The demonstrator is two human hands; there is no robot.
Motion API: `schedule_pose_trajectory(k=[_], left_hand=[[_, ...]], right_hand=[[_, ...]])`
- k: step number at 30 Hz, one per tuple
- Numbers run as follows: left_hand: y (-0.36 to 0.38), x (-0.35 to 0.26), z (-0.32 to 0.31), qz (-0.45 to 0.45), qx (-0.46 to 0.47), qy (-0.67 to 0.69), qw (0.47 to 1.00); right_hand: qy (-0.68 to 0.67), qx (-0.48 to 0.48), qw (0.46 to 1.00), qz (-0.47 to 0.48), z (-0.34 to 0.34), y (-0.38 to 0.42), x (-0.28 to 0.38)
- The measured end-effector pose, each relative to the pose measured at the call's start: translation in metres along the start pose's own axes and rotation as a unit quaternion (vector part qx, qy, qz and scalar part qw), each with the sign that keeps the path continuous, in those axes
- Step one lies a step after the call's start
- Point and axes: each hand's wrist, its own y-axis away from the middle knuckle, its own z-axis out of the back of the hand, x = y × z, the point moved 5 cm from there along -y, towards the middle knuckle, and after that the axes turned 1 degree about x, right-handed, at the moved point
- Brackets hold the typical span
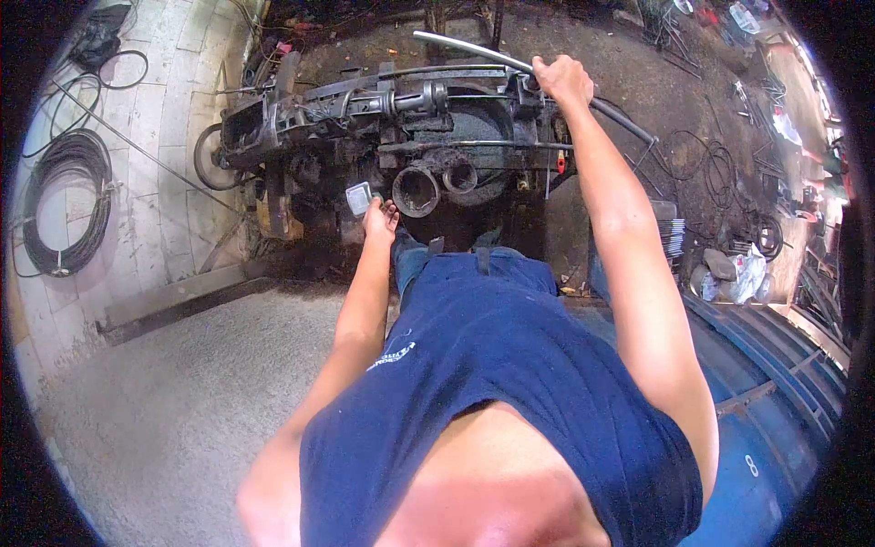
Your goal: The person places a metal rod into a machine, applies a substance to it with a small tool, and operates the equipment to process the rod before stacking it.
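My right hand (563,80) is wrapped around a long metal pipe (474,49), which slants across above the right end of a greasy machine (365,109). The pipe's pale end reaches up and left past the hand; its darker part runs down to the right. Low at the machine's front, my left hand (381,219) is turned partly palm up, fingers loosely curled and apart. Its thumb side is right at a small pale square box (358,198). Two round tube openings, a larger one (416,191) and a smaller one (459,177), face me just right of this hand.
A coil of dark cable (68,202) lies on pale tiles at the left. Loose wire (711,169) and scattered metal pieces cover the floor at right. A blue metal surface (775,438) is beside me at the lower right. A red-handled tool (561,162) hangs by the machine.
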Motion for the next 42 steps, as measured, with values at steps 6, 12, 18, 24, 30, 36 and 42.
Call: schedule_pose_trajectory(k=[6, 12, 18, 24, 30, 36, 42], left_hand=[[-0.004, 0.001, 0.002, 0.001, 0.003, -0.009, 1.0], [-0.001, 0.001, 0.001, 0.005, 0.006, 0.008, 1.0], [0.0, 0.0, -0.001, 0.002, 0.011, -0.001, 1.0], [0.005, -0.002, -0.002, 0.0, -0.009, -0.011, 1.0], [0.007, -0.002, -0.002, -0.004, -0.001, -0.003, 1.0], [0.004, -0.001, -0.001, -0.006, -0.005, -0.013, 1.0], [0.007, -0.003, -0.004, -0.012, 0.029, 0.002, 1.0]], right_hand=[[0.001, 0.001, 1.0, 0.003, 0.0, 0.001, 0.001], [-0.007, -0.003, 1.0, 0.01, -0.004, -0.003, -0.001], [-0.007, 0.003, 1.0, 0.004, 0.0, 0.0, 0.001], [0.001, -0.001, 1.0, 0.008, 0.001, 0.001, 0.001], [-0.005, -0.009, 1.0, 0.013, -0.002, -0.001, 0.0], [-0.002, -0.014, 1.0, 0.009, 0.0, 0.0, 0.0], [-0.011, -0.019, 1.0, 0.008, 0.002, -0.003, -0.01]])
